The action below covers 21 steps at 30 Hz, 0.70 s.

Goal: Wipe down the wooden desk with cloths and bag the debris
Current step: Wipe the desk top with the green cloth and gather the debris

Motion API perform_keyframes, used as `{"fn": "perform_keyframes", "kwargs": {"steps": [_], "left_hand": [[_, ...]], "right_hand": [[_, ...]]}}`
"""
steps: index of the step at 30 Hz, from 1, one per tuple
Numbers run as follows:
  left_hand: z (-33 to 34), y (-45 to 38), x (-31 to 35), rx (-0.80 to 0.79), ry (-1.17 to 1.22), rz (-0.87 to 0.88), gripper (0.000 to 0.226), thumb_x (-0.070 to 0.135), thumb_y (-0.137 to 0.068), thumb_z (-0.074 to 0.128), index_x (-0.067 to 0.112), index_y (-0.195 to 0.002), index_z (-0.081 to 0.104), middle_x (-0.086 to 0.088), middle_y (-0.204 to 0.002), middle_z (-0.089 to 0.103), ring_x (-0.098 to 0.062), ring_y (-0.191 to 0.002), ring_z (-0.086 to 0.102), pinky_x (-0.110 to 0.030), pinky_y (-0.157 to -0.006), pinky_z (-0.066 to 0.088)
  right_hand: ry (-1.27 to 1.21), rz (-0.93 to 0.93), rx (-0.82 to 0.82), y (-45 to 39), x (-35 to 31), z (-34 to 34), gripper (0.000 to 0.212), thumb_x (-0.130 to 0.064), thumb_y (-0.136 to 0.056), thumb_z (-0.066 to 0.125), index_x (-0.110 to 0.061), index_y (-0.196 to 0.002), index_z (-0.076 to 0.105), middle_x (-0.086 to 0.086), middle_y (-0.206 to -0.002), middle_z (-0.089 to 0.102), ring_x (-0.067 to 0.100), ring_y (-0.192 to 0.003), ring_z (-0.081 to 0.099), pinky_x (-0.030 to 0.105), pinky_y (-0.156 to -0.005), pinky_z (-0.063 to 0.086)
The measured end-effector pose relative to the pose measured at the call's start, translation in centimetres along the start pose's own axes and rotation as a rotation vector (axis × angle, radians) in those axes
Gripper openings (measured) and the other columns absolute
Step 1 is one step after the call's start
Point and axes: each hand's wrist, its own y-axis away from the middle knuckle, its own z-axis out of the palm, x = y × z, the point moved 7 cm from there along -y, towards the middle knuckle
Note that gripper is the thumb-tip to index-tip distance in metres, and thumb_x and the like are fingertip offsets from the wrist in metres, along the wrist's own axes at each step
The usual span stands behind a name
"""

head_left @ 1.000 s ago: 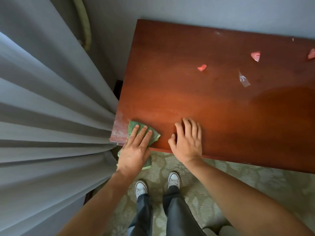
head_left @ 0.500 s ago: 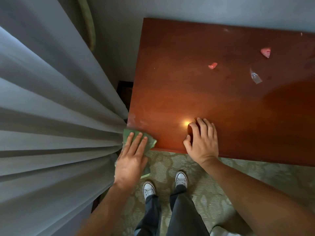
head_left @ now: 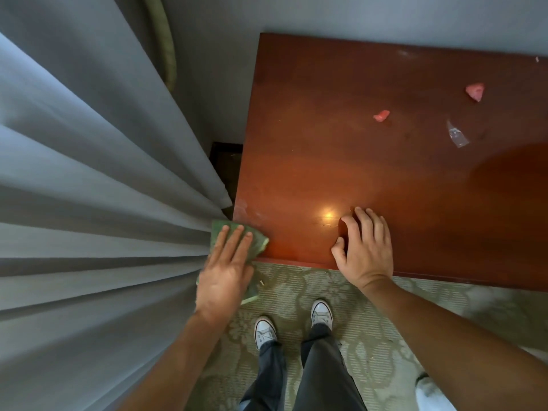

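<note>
The reddish wooden desk fills the upper right. My left hand presses flat on a green cloth at the desk's near left corner; part of the cloth hangs over the front edge. My right hand rests palm down near the front edge, fingers slightly curled, holding nothing. Debris lies farther back on the desk: a small pink scrap, a larger pink scrap and a clear plastic scrap.
Grey curtain folds hang close against the desk's left side. A grey wall runs behind the desk. A patterned green carpet lies under my white shoes. A white object sits at the bottom right.
My left hand has slid the green cloth leftward to the desk's corner and partly off the front edge. My right hand stays near the front edge.
</note>
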Motion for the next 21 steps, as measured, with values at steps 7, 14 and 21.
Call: {"fn": "perform_keyframes", "kwargs": {"steps": [7,14,21], "left_hand": [[1.3,-3.2,5.3,-0.049,0.025,0.189,0.070,0.016,-0.081,0.080,0.010,-0.147,0.055,-0.011,-0.154,0.053,-0.036,-0.148,0.040,-0.060,-0.105,0.051],[2.1,-5.4,5.3,-0.085,0.018,0.108,0.068,0.019,-0.089,0.071,0.013,-0.153,0.048,-0.008,-0.162,0.041,-0.033,-0.156,0.026,-0.061,-0.111,0.045],[1.2,-5.0,4.2,-0.003,0.048,-0.101,0.070,0.011,-0.084,0.075,0.005,-0.149,0.050,-0.017,-0.157,0.046,-0.040,-0.151,0.033,-0.061,-0.111,0.046]], "right_hand": [[0.009,-0.001,-0.023,0.1,0.1,0.2,0.049,-0.033,-0.089,0.048,-0.009,-0.129,0.060,0.021,-0.144,0.052,0.044,-0.138,0.044,0.060,-0.120,0.029],[-0.002,0.006,-0.035,0.0,0.1,0.1,0.049,-0.034,-0.089,0.047,-0.009,-0.128,0.061,0.021,-0.142,0.054,0.043,-0.138,0.044,0.060,-0.120,0.031],[0.002,-0.001,-0.034,0.0,0.2,0.1,0.049,-0.034,-0.089,0.048,-0.008,-0.128,0.062,0.021,-0.142,0.054,0.044,-0.137,0.045,0.060,-0.119,0.032]]}}
